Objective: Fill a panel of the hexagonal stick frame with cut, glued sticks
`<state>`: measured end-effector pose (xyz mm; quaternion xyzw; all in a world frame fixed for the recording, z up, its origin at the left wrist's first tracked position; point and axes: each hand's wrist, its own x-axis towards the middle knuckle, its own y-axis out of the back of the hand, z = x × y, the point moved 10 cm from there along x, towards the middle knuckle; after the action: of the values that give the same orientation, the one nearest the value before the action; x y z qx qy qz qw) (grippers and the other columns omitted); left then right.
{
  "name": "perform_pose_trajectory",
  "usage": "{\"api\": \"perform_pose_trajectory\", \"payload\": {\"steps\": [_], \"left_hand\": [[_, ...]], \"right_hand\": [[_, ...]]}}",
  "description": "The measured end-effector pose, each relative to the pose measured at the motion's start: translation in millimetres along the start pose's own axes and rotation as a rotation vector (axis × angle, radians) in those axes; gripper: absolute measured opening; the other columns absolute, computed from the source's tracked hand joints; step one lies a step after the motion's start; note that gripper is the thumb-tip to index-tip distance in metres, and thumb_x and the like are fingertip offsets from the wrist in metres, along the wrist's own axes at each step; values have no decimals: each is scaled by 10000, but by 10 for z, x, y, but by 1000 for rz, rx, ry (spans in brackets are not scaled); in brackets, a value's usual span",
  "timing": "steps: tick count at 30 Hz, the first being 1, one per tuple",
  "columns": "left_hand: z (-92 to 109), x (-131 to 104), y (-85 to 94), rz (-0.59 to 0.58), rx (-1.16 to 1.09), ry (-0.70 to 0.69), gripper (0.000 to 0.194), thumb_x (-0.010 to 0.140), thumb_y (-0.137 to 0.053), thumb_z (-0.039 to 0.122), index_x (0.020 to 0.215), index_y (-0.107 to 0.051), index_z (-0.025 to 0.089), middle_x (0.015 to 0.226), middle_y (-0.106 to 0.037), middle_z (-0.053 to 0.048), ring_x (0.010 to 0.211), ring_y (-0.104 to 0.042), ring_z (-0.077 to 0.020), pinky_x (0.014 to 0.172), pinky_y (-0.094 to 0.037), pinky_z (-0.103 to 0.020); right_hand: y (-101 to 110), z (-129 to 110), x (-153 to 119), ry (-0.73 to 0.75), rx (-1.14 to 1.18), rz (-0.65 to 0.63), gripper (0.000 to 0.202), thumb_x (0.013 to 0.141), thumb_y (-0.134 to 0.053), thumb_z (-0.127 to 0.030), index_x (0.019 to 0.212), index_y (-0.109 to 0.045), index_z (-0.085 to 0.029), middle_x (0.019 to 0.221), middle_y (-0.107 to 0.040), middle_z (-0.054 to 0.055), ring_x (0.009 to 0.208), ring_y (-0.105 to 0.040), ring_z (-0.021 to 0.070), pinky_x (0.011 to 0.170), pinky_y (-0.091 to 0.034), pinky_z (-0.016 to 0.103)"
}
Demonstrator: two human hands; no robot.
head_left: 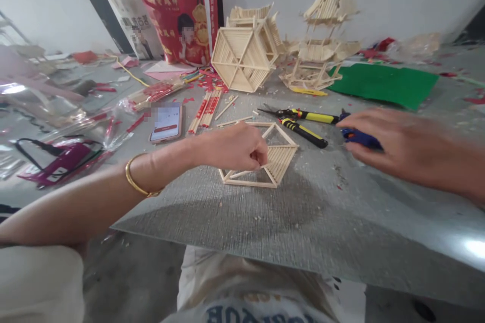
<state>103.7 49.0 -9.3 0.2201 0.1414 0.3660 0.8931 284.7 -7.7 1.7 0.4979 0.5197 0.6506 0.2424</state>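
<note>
My left hand (242,146), with a gold bangle at its wrist, is closed above a hexagonal wooden stick frame (282,161) lying on the grey table. Its fingers are pinched, and whatever they hold is too hidden to name. Parallel sticks fill the frame's right section. At the right, my right hand (394,144) is blurred, its fingers curled round a dark blue tool (361,139). Between the hands, yellow-and-black pliers (305,131) rest on the table just beyond the frame, their jaws pointing left.
Behind stand a hexagonal stick model (242,60), a pointed stick model (322,53) and a red bag (182,15). A green sheet (382,83) lies at the back right. A phone (166,123) and purple device (60,161) are left. The table edge (227,251) is near me.
</note>
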Motion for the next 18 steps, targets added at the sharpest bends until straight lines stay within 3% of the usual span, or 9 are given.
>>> {"api": "perform_pose_trajectory", "payload": {"steps": [3,8,14,18], "left_hand": [[136,-25,-71,-30,188,-131,242,533,-553,-34,433,-635,171,401,-555,32,438,-519,-97,525,-337,-211],[225,-142,-441,-339,719,-340,263,618,-484,-4,653,-705,134,619,-679,-11,532,-520,-77,540,-322,-202],[204,-166,-517,-389,837,-401,238,656,-470,18,627,-680,126,565,-633,-8,474,-428,-61,501,-287,-213],[190,-172,-557,-416,867,-423,203,658,-486,19,547,-624,116,510,-585,-10,441,-375,-57,477,-268,-227]], "right_hand": [[-15,-398,56,76,-16,15,324,877,-483,-354,1079,-610,-136,1073,-624,107,1012,-575,243,837,-445,448],[-70,-964,142,274,-66,-22,259,866,-409,-220,1005,-599,-110,1028,-624,158,940,-591,271,789,-506,438],[-120,-1160,227,306,-6,-29,231,860,-422,-210,974,-600,-118,981,-622,155,939,-589,285,785,-504,446],[-228,-1258,229,319,27,-77,373,848,-502,-356,1102,-562,-90,1088,-591,174,1027,-549,298,867,-467,467]]}}
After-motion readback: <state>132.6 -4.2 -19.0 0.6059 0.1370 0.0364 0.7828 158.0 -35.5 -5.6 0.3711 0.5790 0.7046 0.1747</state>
